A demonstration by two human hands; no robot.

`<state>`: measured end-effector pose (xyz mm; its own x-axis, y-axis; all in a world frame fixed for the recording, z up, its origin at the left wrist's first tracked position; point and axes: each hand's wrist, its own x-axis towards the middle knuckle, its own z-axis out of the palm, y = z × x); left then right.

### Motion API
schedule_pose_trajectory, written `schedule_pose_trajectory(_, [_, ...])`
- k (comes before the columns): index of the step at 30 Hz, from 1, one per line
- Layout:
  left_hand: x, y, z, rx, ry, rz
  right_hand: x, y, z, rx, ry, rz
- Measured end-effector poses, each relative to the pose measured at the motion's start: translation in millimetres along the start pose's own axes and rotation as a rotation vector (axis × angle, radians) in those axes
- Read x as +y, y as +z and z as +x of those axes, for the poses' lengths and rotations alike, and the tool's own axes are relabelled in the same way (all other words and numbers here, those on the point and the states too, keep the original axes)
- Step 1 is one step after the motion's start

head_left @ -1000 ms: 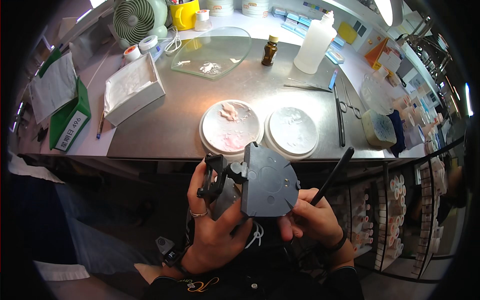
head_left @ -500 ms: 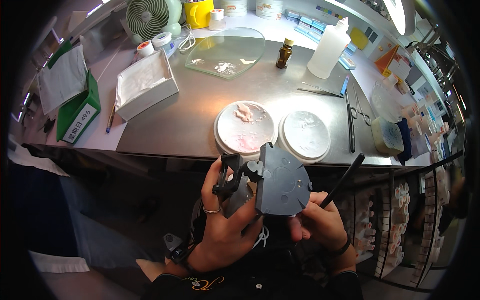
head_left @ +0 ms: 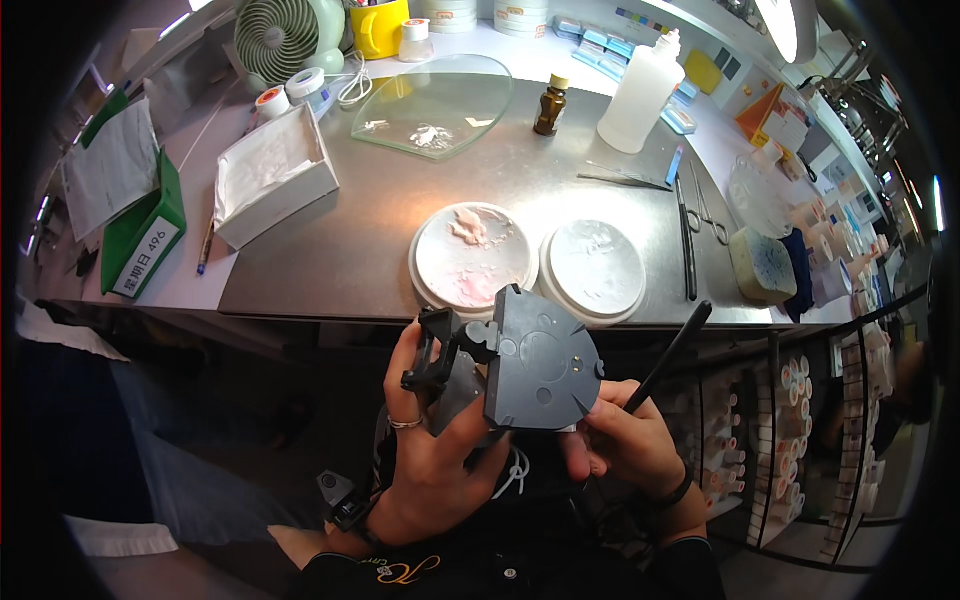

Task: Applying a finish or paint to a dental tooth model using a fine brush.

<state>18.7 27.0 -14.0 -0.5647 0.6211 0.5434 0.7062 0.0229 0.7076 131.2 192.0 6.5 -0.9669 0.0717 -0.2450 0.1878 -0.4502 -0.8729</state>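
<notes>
A dark grey plastic dental articulator (head_left: 545, 365) is held in front of my body, just below the table's near edge. My left hand (head_left: 435, 465) is closed around its hinged left side, with a ring on one finger. My right hand (head_left: 640, 440) grips a slim black-handled tool (head_left: 672, 352); its working tip is hidden behind the articulator's plate. Right-hand fingertips sit close under the plate's lower right edge, and whatever the articulator carries on its other face is mostly hidden. Beyond it are a round white dish (head_left: 432, 245) with pinkish paste and another round dish (head_left: 556, 292) with whitish paste.
On the metal worktop lie a glass plate (head_left: 400, 115) with white powder, a brown bottle (head_left: 550, 105), a white squeeze bottle (head_left: 635, 105), tweezers (head_left: 625, 181) and scissors (head_left: 710, 215). A sponge (head_left: 762, 265) sits right, a white box (head_left: 300, 195) left. Another person's clothing (head_left: 75, 400) shows at left.
The whole view has shifted slightly, so the bench and my hands appear a little further left. Both hands keep their grips, and the articulator's pose looks nearly the same.
</notes>
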Motion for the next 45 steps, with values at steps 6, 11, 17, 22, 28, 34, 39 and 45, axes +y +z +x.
schedule_pose_trajectory(6, [-0.5,0.3,-0.8,-0.002,-0.014,-0.012,0.7,-0.4,1.0,-0.003,-0.001,0.000])
schedule_pose_trajectory(11, [1.1,-1.4,0.9,0.004,-0.031,-0.023,1.5,-3.1,0.7,0.090,0.069,-0.075])
schedule_pose_trajectory(17, [-2.4,-16.3,-14.0,0.023,-0.233,-0.493,4.9,-18.5,-9.2,0.344,0.031,-0.609])
schedule_pose_trajectory(22, [2.5,-31.5,-5.5,-0.013,-0.512,-1.078,-21.8,-26.6,-35.6,0.420,-0.057,-0.653])
schedule_pose_trajectory(28, [-9.7,-34.0,-14.5,-0.092,-0.501,-1.202,-72.6,-49.5,-54.7,0.728,-0.188,-0.647])
schedule_pose_trajectory(34, [6.7,-28.3,-4.6,0.132,-0.532,-1.211,-104.9,-186.4,-57.2,1.396,-0.725,-1.153])
schedule_pose_trajectory(39, [-0.6,-34.3,5.8,0.271,-0.440,-1.248,-88.3,-146.0,-41.0,1.333,-0.473,-1.440])
schedule_pose_trajectory(45, [-5.1,-40.3,3.7,0.220,-0.458,-1.256,-65.0,-29.9,-5.6,0.595,-0.541,-0.622])
